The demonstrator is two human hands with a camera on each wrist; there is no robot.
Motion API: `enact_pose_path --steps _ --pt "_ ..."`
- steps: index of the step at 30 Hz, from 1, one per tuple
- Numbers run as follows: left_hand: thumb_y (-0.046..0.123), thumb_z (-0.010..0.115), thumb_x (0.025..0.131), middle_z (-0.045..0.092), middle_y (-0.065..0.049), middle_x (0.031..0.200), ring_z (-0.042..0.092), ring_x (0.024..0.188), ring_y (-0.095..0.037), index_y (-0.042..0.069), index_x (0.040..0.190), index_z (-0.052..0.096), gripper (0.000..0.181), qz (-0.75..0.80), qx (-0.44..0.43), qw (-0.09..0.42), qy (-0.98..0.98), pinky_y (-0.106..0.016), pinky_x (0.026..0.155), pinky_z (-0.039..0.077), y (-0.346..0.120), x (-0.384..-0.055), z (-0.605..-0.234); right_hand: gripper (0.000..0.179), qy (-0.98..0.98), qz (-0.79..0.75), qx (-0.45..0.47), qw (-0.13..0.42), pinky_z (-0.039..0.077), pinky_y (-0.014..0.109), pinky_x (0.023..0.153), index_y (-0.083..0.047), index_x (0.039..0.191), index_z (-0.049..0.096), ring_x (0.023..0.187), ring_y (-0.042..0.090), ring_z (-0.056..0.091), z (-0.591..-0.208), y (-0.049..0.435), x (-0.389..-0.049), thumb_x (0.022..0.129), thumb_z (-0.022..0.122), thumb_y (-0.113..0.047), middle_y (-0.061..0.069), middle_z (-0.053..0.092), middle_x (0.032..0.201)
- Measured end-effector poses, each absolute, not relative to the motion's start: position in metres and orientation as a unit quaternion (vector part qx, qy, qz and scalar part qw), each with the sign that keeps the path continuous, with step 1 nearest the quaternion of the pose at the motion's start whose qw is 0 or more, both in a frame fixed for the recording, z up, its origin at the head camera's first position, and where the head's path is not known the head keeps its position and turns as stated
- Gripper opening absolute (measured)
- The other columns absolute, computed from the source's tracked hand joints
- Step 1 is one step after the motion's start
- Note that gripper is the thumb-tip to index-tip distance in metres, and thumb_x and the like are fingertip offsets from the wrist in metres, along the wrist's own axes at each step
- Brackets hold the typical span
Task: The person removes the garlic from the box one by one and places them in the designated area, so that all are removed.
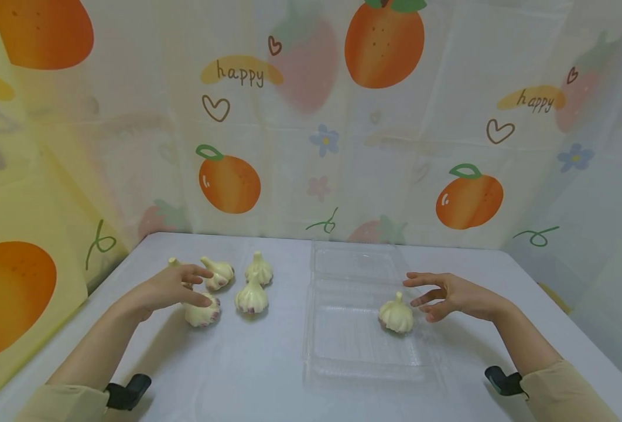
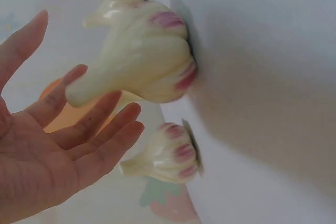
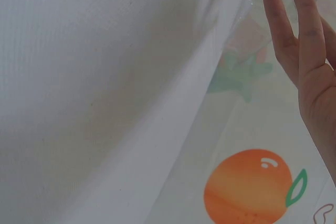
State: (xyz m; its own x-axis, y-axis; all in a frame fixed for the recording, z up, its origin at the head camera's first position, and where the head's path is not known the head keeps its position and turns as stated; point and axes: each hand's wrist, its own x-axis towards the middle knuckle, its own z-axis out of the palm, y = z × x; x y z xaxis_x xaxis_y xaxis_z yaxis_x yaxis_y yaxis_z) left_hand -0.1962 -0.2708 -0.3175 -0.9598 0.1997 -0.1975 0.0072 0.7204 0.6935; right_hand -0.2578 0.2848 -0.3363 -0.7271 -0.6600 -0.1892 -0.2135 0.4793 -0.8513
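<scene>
My left hand (image 1: 171, 288) hovers with spread fingers over a whitish garlic bulb (image 1: 204, 313) at the left of the table. Seen from the left wrist, a purple-streaked garlic bulb (image 2: 149, 59) has its stem between the thumb and the other fingers (image 2: 102, 153), without a grip; whether a fingertip touches it I cannot tell. A single garlic bulb (image 1: 396, 315) sits in a clear plastic box (image 1: 366, 373). Just right of that bulb is my right hand (image 1: 461, 296), fingers extended and holding nothing. The right wrist view shows only part of this hand (image 3: 312, 51).
More garlic bulbs stand close by: one (image 1: 218, 274) behind the left hand, and a pair, front (image 1: 252, 298) and back (image 1: 259, 269), between that hand and the box. A fruit-print curtain (image 1: 290, 146) hangs behind the white table (image 1: 226, 381).
</scene>
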Motion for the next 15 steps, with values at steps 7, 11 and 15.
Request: enact_pose_path --steps 7,11,15 --pt "0.032 0.076 0.084 0.035 -0.033 0.152 0.03 0.137 -0.059 0.004 0.146 0.041 0.076 0.369 0.046 0.103 0.922 -0.067 0.103 0.039 -0.249 -0.194 -0.306 0.073 0.822 -0.433 -0.27 0.254 0.058 0.033 0.087 0.002 0.149 0.036 0.131 0.043 0.053 -0.337 0.285 -0.258 0.085 0.07 -0.01 0.025 0.009 0.165" --pt "0.031 0.075 0.084 0.038 -0.029 0.152 0.031 0.138 -0.055 0.004 0.146 0.041 0.075 0.371 0.049 0.077 0.924 -0.067 0.104 0.039 -0.235 -0.193 -0.299 0.073 0.821 -0.435 -0.269 0.254 0.059 0.033 0.087 0.002 0.149 0.036 0.131 0.043 0.053 -0.337 0.285 -0.259 0.085 0.07 -0.01 0.026 0.008 0.165" --pt "0.031 0.075 0.083 0.043 -0.024 0.151 0.034 0.138 -0.05 0.007 0.145 0.044 0.073 0.375 0.066 0.058 0.923 -0.065 0.103 0.041 -0.219 -0.189 -0.293 0.074 0.82 -0.436 -0.27 0.254 0.059 0.033 0.087 0.002 0.149 0.036 0.131 0.044 0.053 -0.337 0.285 -0.258 0.085 0.07 -0.009 0.026 0.009 0.165"
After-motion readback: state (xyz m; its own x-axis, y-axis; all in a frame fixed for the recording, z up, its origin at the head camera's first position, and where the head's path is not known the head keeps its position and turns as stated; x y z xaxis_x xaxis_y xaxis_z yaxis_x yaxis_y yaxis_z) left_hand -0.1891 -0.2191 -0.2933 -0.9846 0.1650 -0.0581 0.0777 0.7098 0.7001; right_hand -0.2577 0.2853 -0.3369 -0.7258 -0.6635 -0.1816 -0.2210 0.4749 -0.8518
